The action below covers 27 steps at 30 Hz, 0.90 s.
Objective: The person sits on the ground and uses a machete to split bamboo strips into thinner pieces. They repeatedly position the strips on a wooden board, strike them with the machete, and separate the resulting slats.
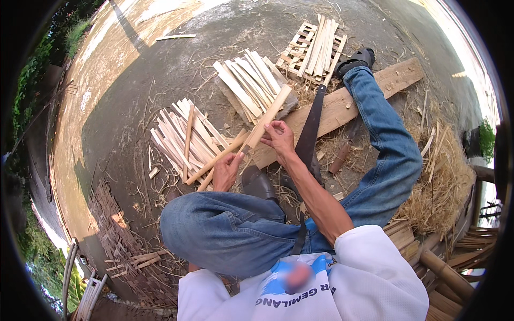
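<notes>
A flat, pale bamboo slat (272, 113) slants away from me over the ground. My left hand (227, 172) pinches its near end, fingers closed. Farther up, my right hand (279, 139) has thumb and fingertips closed on the slat's right edge. Just right of that hand lies a long dark blade (311, 120), broad near me and narrow at its far end; I cannot tell whether it is a saw or a machete. It crosses a thick wooden plank (385, 80). Bamboo sticks (214, 160) lie beside my left hand.
Slat piles lie ahead: a left one (182, 134), a middle one (249, 80) and a far one (321, 45) on a slatted wooden piece. Shavings (439, 187) heap up at right. My outstretched leg (383, 134) flanks the plank. A torn woven mat (120, 230) lies at left.
</notes>
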Tool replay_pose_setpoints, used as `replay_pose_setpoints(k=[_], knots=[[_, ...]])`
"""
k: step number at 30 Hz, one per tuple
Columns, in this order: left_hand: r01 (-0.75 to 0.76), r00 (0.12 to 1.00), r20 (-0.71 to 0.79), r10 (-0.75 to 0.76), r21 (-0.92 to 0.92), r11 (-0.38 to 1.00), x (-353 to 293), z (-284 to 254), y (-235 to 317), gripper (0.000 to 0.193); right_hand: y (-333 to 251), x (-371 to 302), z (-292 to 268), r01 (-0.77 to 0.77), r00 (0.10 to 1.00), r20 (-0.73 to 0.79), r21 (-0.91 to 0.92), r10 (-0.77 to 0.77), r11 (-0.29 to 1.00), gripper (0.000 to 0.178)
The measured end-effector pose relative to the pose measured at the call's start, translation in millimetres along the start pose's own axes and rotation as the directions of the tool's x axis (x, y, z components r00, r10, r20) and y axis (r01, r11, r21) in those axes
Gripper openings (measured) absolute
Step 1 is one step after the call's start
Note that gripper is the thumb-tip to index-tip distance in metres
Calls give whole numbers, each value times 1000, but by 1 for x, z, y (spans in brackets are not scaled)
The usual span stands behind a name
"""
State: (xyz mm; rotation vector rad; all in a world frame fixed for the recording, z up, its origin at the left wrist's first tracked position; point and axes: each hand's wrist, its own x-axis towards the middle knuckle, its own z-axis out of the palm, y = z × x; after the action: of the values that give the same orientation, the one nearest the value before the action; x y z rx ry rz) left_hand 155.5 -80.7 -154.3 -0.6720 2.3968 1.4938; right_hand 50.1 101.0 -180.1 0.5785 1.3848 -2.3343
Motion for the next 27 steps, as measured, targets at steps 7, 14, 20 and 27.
replay_pose_setpoints(k=[7, 14, 20, 27], knots=[[-5, 1000, -17, 6, 71, 997, 6, -4, 9, 49, -11, -6, -9, 84, 996, -38, -60, -86, 995, 21], [-32, 999, -33, 36, 100, 995, 51, -46, 22, 49, -30, -17, -125, 218, 903, -219, -508, -370, 833, 16], [-85, 996, 39, 82, 67, 994, 83, -62, 21, 46, -18, -51, -174, -27, 860, -309, -822, -406, 569, 26], [-155, 986, 78, 145, 133, 979, 93, -68, 29, 48, 17, -112, -122, 268, 957, 264, -963, -119, 21, 26]])
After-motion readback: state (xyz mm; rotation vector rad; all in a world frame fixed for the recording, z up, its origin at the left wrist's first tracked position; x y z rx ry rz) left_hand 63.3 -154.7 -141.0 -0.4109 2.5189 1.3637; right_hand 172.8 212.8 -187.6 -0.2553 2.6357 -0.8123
